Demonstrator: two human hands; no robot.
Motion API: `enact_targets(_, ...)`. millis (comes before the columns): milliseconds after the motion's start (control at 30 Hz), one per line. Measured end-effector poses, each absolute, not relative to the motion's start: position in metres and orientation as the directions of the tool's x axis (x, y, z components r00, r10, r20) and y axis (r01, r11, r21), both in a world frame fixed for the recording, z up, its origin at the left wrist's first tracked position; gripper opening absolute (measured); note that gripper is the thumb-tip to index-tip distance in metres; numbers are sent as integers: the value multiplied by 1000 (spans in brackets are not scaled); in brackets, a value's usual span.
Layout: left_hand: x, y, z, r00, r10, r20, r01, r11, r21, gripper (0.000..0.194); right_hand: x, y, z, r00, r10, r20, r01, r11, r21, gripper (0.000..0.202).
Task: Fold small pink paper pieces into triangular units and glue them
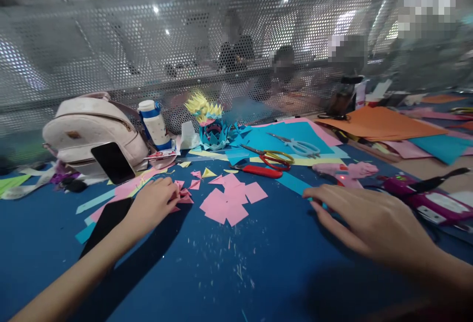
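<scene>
My left hand [157,201] is curled at the edge of a small pile of folded pink paper pieces [185,195]; its fingertips close on the near ones. Cut pink paper squares [225,201] lie overlapping just right of that pile. My right hand [364,216] is held low, palm down, fingers stretched out and thumb a little apart. Under its fingertips runs a blue paper strip [293,182], partly hidden. Between the hands lie red-handled pliers or cutters [260,171], scissors with red and yellow handles [275,159] and light-blue scissors [301,148].
A pink glue gun [345,171] and a purple power strip [424,198] sit beside my right hand. Behind are a folded-paper model [212,127], a bottle [154,124], a backpack [98,127] and a phone [113,162]. Orange sheets [391,122] lie right; a perforated metal screen [166,51] stands behind.
</scene>
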State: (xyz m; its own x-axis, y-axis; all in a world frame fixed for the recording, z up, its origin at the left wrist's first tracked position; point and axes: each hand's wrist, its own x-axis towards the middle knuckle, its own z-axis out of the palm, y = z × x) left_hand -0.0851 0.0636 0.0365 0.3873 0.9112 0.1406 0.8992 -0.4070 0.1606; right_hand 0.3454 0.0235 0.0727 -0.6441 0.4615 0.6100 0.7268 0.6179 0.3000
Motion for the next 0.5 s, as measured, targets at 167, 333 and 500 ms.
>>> enact_targets(167, -60, 62, 45, 474, 873, 116, 862, -487, 142, 30, 330, 32, 76, -682, 471, 559, 681, 688, 252, 28)
enact_targets(333, -21, 80, 39, 638, 770, 10, 739, -617, 270, 30, 309, 38, 71, -726, 492, 480, 624, 765, 159, 30)
enact_targets(500, -3, 106, 32, 699, 705, -120, 687, -615, 387, 32, 303, 41, 69, -725, 514, 459, 618, 780, 103, 28)
